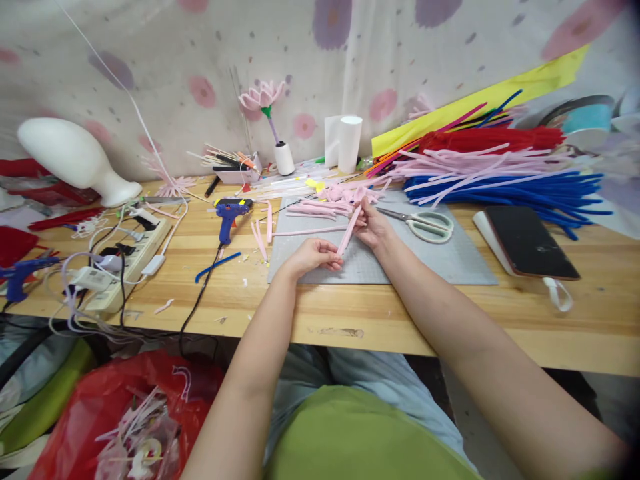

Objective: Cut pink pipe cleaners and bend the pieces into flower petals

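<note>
Between my two hands, over the grey cutting mat, is a short bundle of pink pipe cleaners. My left hand pinches its lower end. My right hand grips the upper end with closed fingers. Behind the hands, more cut pink pipe cleaners lie on the mat. Scissors with pale green handles rest shut just right of my right hand. Left of the mat are a few loose pink strips and a blue glue gun.
Blue pipe cleaners and pink and red ones are heaped at the back right. A phone lies on the right. A pink flower stands at the back. On the left are a power strip, cables and a white foam head. Below hangs a red bag.
</note>
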A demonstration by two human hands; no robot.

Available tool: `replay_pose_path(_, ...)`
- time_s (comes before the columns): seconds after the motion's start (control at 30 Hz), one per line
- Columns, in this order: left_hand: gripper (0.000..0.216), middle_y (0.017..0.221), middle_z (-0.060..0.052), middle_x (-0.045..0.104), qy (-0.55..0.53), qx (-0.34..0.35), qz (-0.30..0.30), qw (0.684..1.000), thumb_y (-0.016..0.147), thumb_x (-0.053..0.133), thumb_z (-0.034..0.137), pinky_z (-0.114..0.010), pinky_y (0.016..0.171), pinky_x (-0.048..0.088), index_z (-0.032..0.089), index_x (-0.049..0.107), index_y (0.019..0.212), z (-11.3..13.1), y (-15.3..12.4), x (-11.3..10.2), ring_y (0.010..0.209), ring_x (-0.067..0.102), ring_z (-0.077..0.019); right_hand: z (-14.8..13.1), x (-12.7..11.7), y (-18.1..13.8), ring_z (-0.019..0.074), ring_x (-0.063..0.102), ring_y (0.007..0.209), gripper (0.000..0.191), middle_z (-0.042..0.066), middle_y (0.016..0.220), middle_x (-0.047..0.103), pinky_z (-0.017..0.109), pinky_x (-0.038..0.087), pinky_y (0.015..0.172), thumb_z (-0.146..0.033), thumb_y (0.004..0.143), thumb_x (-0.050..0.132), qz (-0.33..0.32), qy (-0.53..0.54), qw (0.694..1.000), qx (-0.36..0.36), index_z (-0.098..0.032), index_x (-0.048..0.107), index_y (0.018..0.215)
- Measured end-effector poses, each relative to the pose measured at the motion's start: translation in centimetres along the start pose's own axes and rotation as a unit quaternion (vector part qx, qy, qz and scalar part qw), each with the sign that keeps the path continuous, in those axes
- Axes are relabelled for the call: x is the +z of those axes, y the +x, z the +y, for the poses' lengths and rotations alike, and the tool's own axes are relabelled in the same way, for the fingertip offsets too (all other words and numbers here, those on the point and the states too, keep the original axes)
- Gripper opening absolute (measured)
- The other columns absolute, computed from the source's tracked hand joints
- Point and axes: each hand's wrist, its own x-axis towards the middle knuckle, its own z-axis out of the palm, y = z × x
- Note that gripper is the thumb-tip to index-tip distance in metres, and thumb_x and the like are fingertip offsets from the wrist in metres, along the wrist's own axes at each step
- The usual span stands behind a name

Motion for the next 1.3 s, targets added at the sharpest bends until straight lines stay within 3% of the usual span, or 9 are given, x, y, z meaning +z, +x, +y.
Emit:
replay_pose_path(0.53,0.033,0.063,-0.004,0.069,0.011,0.002,-0.014,1.000,0.058,0.079,0.020,-0.028,0.061,0.054,0.010,0.057,0.079,-0.3,0.3,-0.1,0.054,0.065,-0.0129,-0.3,-0.6,1.0,0.0027,0.023,0.035,0.034,-0.008,0.044,0.033,0.016,0.021,0.030,-0.034,0.071,0.069,0.006,-0.016,1.000,-0.015,-0.018,0.042,0.058)
replay_pose_path(0.73,0.030,0.063,-0.004,0.068,0.017,-0.006,-0.010,1.000,0.059,0.078,0.017,-0.030,0.063,0.054,0.010,0.057,0.079,0.0,0.2,0.0,0.054,0.065,-0.0137,-0.1,-0.6,1.6,0.0027,0.020,0.034,0.035,-0.007,0.041,0.034,0.018,0.019,0.030,-0.028,0.070,0.065,0.061,0.024,0.998,-0.026,-0.019,0.035,0.054)
replay_pose_path(0.93,0.026,0.065,-0.005,0.068,0.011,-0.009,0.004,1.000,0.061,0.076,0.016,-0.028,0.062,0.052,0.010,0.057,0.078,0.0,0.2,0.4,0.056,0.064,-0.0129,0.1,-0.9,1.9,0.0037,0.022,0.034,0.035,-0.007,0.042,0.035,0.019,0.019,0.032,-0.042,0.069,0.065,0.050,-0.053,0.995,-0.064,-0.019,0.040,0.059)
replay_pose_path(1.03,0.023,0.067,-0.004,0.068,0.006,0.040,0.075,0.996,0.063,0.074,0.017,-0.026,0.062,0.052,0.010,0.059,0.079,-0.1,0.7,0.1,0.056,0.063,-0.0108,0.2,-1.3,2.0,0.0060,0.030,0.038,0.038,-0.005,0.048,0.042,0.020,0.023,0.036,-0.058,0.074,0.055,0.044,-0.138,0.985,-0.091,-0.021,0.051,0.070)
replay_pose_path(1.13,0.020,0.072,-0.002,0.067,-0.013,0.133,0.253,0.958,0.067,0.068,0.020,-0.024,0.060,0.051,0.012,0.060,0.084,-0.1,1.3,-1.7,0.056,0.061,-0.0092,0.4,-2.1,2.1,0.0092,0.041,0.049,0.042,0.000,0.063,0.054,0.023,0.034,0.047,-0.060,0.078,0.047,0.082,-0.324,0.931,-0.143,-0.020,0.059,0.080)
replay_pose_path(1.2,0.019,0.078,-0.003,0.068,0.007,0.160,0.364,0.918,0.071,0.063,0.023,-0.023,0.058,0.049,0.013,0.061,0.087,0.0,1.2,-3.6,0.057,0.061,-0.0089,0.7,-2.6,1.9,0.0134,0.050,0.063,0.034,0.003,0.074,0.059,0.028,0.041,0.063,-0.051,0.077,0.054,0.073,-0.495,0.845,-0.188,-0.019,0.064,0.082)
replay_pose_path(1.3,0.021,0.085,-0.004,0.069,0.109,0.139,0.488,0.855,0.076,0.055,0.026,-0.025,0.064,0.048,0.015,0.063,0.092,0.2,0.5,-6.6,0.063,0.062,-0.0114,1.3,-2.8,1.4,0.0217,0.053,0.088,0.018,0.007,0.087,0.063,0.036,0.038,0.084,-0.032,0.072,0.064,-0.007,-0.680,0.699,-0.221,-0.018,0.069,0.082)
